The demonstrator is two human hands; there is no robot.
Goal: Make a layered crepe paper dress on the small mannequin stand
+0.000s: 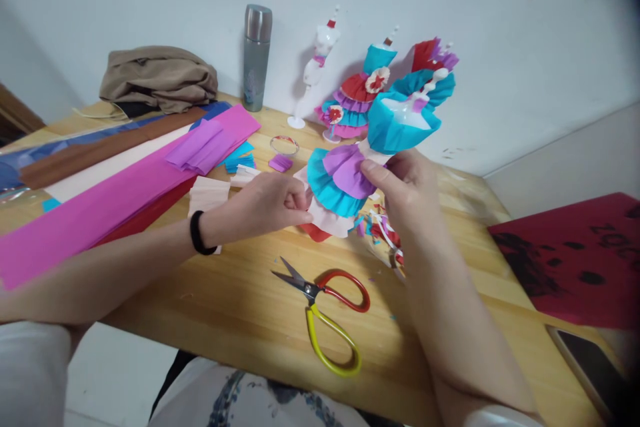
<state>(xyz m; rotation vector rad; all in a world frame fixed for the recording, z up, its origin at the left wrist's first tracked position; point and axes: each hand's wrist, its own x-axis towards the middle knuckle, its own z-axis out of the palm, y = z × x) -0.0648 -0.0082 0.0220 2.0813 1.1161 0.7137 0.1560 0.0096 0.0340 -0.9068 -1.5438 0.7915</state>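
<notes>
A small white mannequin (400, 111) is tilted above the table, dressed in crepe paper. It has a blue top (395, 130) and a tiered skirt of purple, blue and pale pink ruffles (335, 217), with red below. My right hand (410, 180) grips it at the waist, thumb over the purple ruffle. At the skirt's left side, my left hand (267, 203) is closed, fingertips pinching the edge of the pale pink ruffle. Scissors (311, 291) with one red and one yellow handle lie open on the table just below the skirt.
Behind stand a bare mannequin (315, 70), a dressed mannequin (367, 90), another partly hidden, and a grey flask (257, 60). Crepe paper strips (125, 177) and a brown cloth (160, 77) lie left. Paper scraps (383, 230), a red sheet (575, 260) and a phone (585, 363) are right.
</notes>
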